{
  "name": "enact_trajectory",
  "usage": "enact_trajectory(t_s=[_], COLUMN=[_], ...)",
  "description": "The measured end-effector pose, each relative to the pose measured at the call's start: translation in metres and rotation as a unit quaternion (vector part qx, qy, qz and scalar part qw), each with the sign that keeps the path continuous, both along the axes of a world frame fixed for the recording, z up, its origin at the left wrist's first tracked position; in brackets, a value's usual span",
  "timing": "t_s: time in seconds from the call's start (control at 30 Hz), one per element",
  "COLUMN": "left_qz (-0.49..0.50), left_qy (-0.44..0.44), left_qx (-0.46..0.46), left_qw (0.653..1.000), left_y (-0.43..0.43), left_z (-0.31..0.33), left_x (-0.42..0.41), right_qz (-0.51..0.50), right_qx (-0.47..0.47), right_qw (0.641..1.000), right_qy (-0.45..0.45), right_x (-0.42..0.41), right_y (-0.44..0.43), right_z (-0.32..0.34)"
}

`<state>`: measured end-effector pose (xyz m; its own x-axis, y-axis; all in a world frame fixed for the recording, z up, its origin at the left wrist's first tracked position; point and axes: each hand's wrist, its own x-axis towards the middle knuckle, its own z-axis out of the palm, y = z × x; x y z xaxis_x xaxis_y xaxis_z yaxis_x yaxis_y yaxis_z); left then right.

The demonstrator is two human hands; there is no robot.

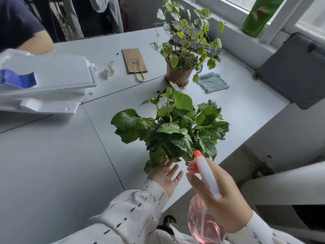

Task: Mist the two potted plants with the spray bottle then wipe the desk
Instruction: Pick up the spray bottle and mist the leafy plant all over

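Misting: the right hand [219,194] is wrapped closed around the neck of the spray bottle [204,175], one finger curled over the orange trigger, the orange nozzle aimed at the leaves just ahead of the grip.
Bottle: white head, pink translucent body hanging below the fist, off the desk edge.
Left hand [166,175]: open, palm up, fingers spread and holding nothing, fingertips under the lowest leaves beside the nozzle.
Near plant [174,131]: broad leaves beaded with droplets, directly beyond both hands on the white desk [52,164].
Far plant [182,55]: in a brown pot, well beyond the grip.
Cloth [212,82]: striped, folded, just right of the far pot.
Also on desk: paper bag [134,61], crumpled tissue [108,70], foam slabs [45,81].
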<state>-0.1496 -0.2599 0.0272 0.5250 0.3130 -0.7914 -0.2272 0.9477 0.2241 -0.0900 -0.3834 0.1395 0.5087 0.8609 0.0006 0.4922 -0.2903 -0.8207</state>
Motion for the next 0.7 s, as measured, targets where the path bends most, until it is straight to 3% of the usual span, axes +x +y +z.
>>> enact_trajectory(t_s=[0.2,0.47,0.7], left_qz=[-0.121,-0.112,-0.14], left_qy=[-0.031,0.084,0.163], left_qx=[-0.011,0.185,0.297], left_qw=[0.992,0.973,0.93], left_y=[-0.007,0.009,0.009], left_z=[0.024,0.051,0.052], left_x=[-0.033,-0.083,-0.091], right_qz=[0.015,-0.055,-0.011], right_qx=[-0.026,-0.06,-0.036], right_qw=[0.998,0.99,0.992], right_qy=[0.057,0.116,0.121], right_x=[0.012,0.007,-0.005], right_y=[-0.003,0.018,0.024], right_z=[0.009,-0.004,0.0])
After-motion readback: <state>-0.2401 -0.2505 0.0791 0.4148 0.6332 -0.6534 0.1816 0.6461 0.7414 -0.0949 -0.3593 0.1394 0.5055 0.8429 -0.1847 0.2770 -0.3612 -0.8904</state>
